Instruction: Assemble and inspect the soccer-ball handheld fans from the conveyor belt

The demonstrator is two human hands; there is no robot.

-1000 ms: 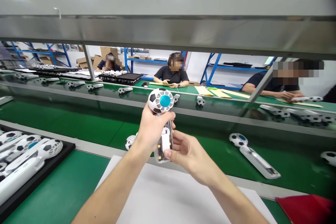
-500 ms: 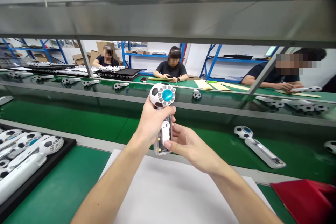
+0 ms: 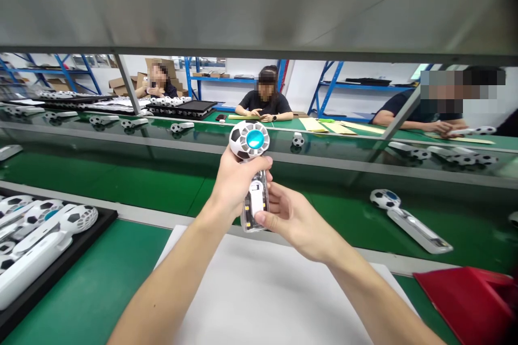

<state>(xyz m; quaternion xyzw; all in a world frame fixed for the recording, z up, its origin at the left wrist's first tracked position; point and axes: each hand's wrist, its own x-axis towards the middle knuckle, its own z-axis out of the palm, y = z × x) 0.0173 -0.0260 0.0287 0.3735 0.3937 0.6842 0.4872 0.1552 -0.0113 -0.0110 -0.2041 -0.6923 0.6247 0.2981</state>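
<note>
Held upright above the near edge of the bench is a handheld fan (image 3: 250,140) with a round soccer-ball head and a blue centre. Its clear handle shows a circuit board and a white strip. My left hand (image 3: 234,183) is wrapped round the neck just under the head, thumb across the front. Lower down, my right hand (image 3: 297,221) grips the handle, its thumb pressing near the bottom of the white strip and its fingers partly hidden behind. A white sheet (image 3: 243,291) lies on the bench below both hands.
To the left, a black tray (image 3: 87,240) holds several soccer-ball fans. Another fan (image 3: 416,229) lies on the green conveyor (image 3: 332,205) at right, near a red object (image 3: 457,302). Co-workers sit across the line. A metal shelf (image 3: 243,21) spans overhead.
The loose fan on the near conveyor has shifted right. Both hands keep their hold on the fan, with little visible movement. A co-worker at far left has raised a hand toward the head.
</note>
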